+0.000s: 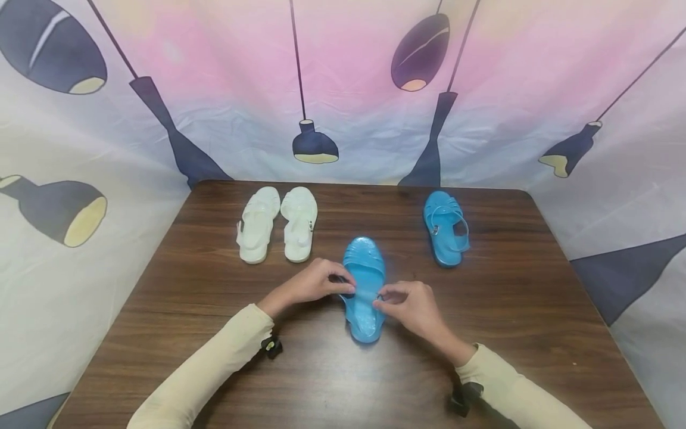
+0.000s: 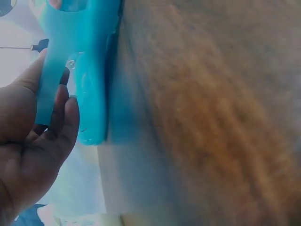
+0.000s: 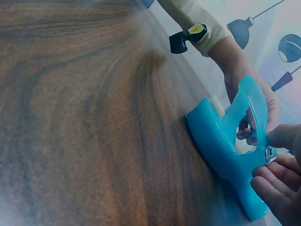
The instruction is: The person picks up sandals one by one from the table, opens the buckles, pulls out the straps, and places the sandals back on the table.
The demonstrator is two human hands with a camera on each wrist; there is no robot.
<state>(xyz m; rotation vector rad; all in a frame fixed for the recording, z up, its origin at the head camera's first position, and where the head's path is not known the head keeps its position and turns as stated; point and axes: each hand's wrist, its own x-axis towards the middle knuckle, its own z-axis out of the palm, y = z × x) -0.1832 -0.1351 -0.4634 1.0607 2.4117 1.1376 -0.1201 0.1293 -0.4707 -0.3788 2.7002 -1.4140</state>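
A blue sandal (image 1: 364,259) lies sole down on the wooden table, its toe pointing away from me. At its left side my left hand (image 1: 317,281) holds the loose strap (image 2: 50,89), which passes between thumb and fingers in the left wrist view. My right hand (image 1: 414,305) is at the sandal's right side. Its thumb and fingertips pinch the small metal buckle (image 3: 269,154) there. Seen from the right wrist, the strap arches up over the heel part, with the left fingers behind it.
Beyond my left hand stands a pair of white sandals (image 1: 259,223), side by side. Another blue sandal (image 1: 447,238) with its strap looped over lies at the back right. A printed cloth (image 1: 354,65) hangs behind the table (image 1: 214,333).
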